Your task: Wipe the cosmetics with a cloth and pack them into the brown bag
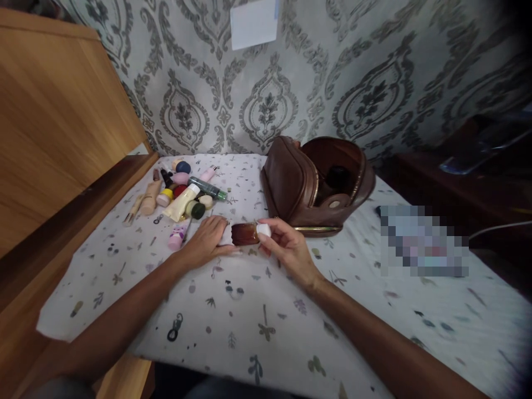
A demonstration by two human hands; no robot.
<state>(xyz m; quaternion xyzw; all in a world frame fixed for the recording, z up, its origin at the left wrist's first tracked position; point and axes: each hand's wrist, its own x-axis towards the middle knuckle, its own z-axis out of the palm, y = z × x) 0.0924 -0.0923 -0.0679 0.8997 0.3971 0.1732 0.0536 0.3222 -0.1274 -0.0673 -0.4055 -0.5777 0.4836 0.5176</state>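
Observation:
A small brown bottle with a white cap point(245, 234) lies sideways between my hands at the middle of the table. My right hand point(290, 247) pinches its white cap end between thumb and fingers. Beside the bottle's other end, my left hand point(210, 241) rests low over the cloth with thumb and fingers apart, around something white. To its left is a small pink container point(178, 236). A pile of cosmetics lies behind, with a cream tube point(181, 204) and a green-capped bottle point(206, 188). The brown bag point(288, 183) stands unzipped behind my right hand, a dark item inside.
A patterned white cloth point(233, 327) covers the table. A wooden panel point(62, 94) rises at the left. On the right lies a pixelated flat object point(424, 241), with dark furniture and a cable beyond. Patterned wall covering stands behind.

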